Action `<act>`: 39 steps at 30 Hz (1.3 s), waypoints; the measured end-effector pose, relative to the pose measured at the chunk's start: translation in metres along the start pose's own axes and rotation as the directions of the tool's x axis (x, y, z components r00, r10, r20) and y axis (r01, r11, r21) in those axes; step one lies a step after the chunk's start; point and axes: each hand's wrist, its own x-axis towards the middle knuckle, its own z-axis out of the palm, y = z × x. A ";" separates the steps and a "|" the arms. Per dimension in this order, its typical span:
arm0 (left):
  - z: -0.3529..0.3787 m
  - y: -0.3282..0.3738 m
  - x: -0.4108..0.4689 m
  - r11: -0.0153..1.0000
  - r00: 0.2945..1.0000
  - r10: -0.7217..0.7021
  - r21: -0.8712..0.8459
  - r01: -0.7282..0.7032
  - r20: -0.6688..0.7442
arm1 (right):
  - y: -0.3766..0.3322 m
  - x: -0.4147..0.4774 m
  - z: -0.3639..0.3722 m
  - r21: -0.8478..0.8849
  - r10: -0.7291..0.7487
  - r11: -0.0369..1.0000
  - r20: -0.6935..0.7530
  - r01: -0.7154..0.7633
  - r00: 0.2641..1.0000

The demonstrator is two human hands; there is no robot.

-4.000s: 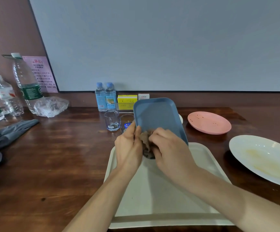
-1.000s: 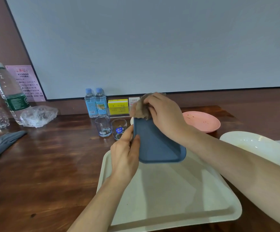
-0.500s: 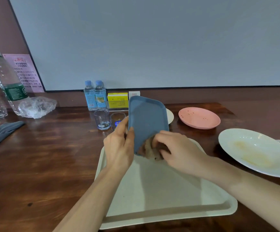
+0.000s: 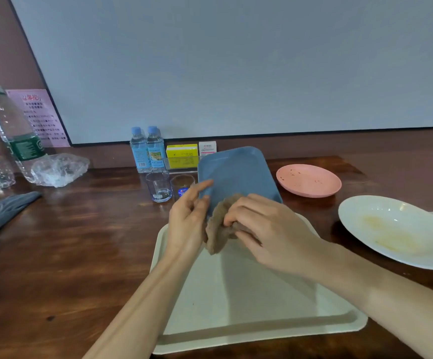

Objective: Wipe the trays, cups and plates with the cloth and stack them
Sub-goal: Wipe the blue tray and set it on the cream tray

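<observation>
Blue tray (image 4: 236, 172) stands tilted, left hand (image 4: 187, 218) fingers (image 4: 205, 184) gripping its 9 o'clock edge, right hand (image 4: 269, 234) fingers clenching the cloth (image 4: 216, 229) at 6 o'clock.

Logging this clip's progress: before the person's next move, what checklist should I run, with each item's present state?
1. Left hand grips blue tray at its edge: ok.
2. Right hand holds cloth against blue tray: ok.
3. Blue tray's hidden face clean: cannot tell.
4. Cream tray below free for stacking: ok.
5. Pink plate free of specks: not ok.
6. White plate free of smears: not ok.
</observation>
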 end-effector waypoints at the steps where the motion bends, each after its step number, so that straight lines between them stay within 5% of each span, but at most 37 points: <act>1: 0.001 0.004 0.000 0.998 0.999 -0.028 -0.056 0.030 0.033 | 0.002 0.003 -0.009 0.012 -0.016 1.000 -0.010 0.016 1.000; 5: 0.000 0.017 -0.009 0.993 0.995 0.088 -0.085 -0.083 0.054 | 0.000 0.022 -0.051 0.180 0.174 0.968 0.011 -0.173 0.985; 10: -0.009 0.016 -0.005 0.932 0.924 0.360 0.007 -0.364 0.127 | 0.016 0.049 -0.104 0.550 0.361 0.737 0.171 -0.393 0.917; 15: -0.008 0.020 -0.006 0.973 0.955 0.177 -0.188 -0.133 0.238 | 0.040 0.056 -0.093 0.729 0.480 0.506 0.206 -0.461 0.853; 19: 0.001 0.019 -0.010 0.946 0.975 -0.064 -0.299 0.127 0.211 | 0.055 0.052 -0.064 0.544 0.637 0.702 -0.192 -0.459 0.747; 23: 0.004 0.016 -0.007 0.825 0.942 -0.232 -0.464 0.322 0.242 | 0.052 0.036 -0.036 0.386 0.586 0.810 -0.509 -0.441 0.630; 27: 0.005 0.015 -0.010 0.736 0.920 -0.252 -0.557 0.383 0.300 | 0.057 0.027 0.006 0.148 0.561 0.817 -0.423 -0.557 0.711; 30: 0.009 0.012 -0.013 0.712 0.917 -0.279 -0.580 0.396 0.284 | 0.048 0.034 0.030 0.122 0.573 0.809 -0.381 -0.574 0.726; 36: 0.003 0.009 -0.007 0.558 0.884 -0.352 -0.689 0.461 0.307 | -0.002 0.058 0.050 0.177 0.356 0.932 -0.283 -0.316 0.891; 39: 0.002 0.007 -0.004 0.485 0.854 -0.398 -0.713 0.507 0.336 | 0.002 0.058 0.052 0.187 0.328 0.940 -0.272 -0.284 0.905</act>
